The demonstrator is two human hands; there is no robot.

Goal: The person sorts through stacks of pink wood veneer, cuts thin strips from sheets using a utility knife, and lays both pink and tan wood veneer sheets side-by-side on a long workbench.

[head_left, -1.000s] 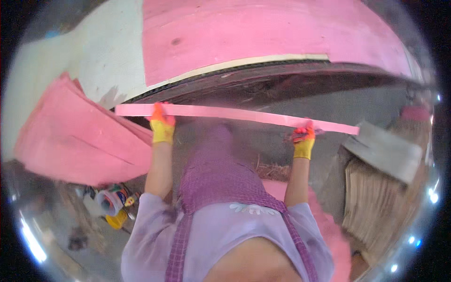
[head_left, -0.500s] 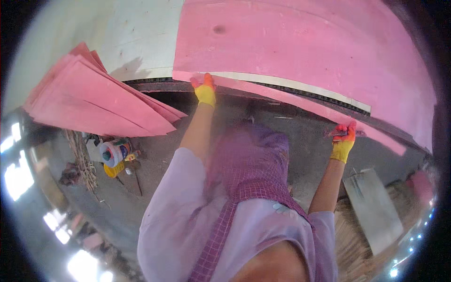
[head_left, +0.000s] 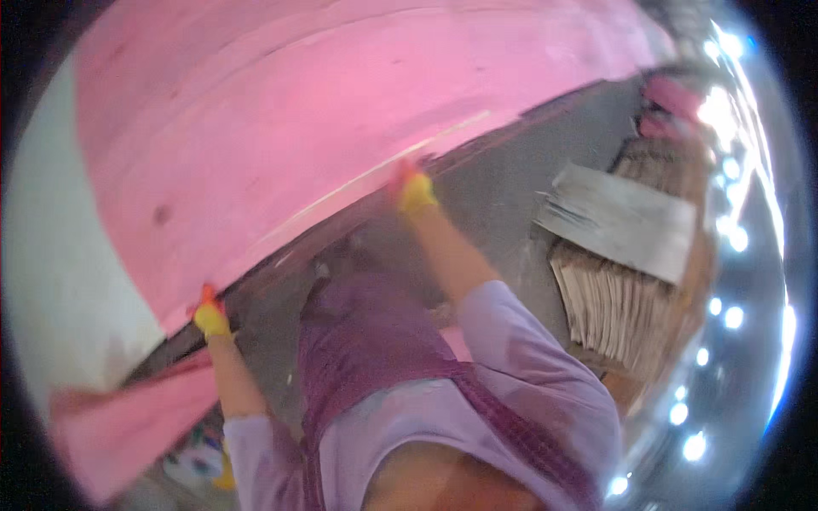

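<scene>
A large pink wood-veneer sheet (head_left: 281, 119) covers most of the work surface, with a pale sheet (head_left: 51, 247) at its left. Along the near edge lies a narrow pink veneer strip (head_left: 328, 209), a thin pale line showing between it and the large sheet. My left hand (head_left: 210, 313), in a yellow glove with orange-red fingers, is closed on the strip's left end. My right hand (head_left: 415, 189), gloved alike, is at the strip farther right; motion smears its fingers, so their grip cannot be made out.
Pink sheets (head_left: 141, 417) jut out at lower left, above blurred containers (head_left: 200, 460) on the floor. To the right, a grey-white board (head_left: 622, 223) rests over stacked thin wood sheets (head_left: 609, 315). Pink pieces (head_left: 673, 106) lie at the far right.
The view has swung to the right. The strip, which hung askew off the edge with a dark gap behind it, now lies close against the large sheet. My right hand has moved along the edge.
</scene>
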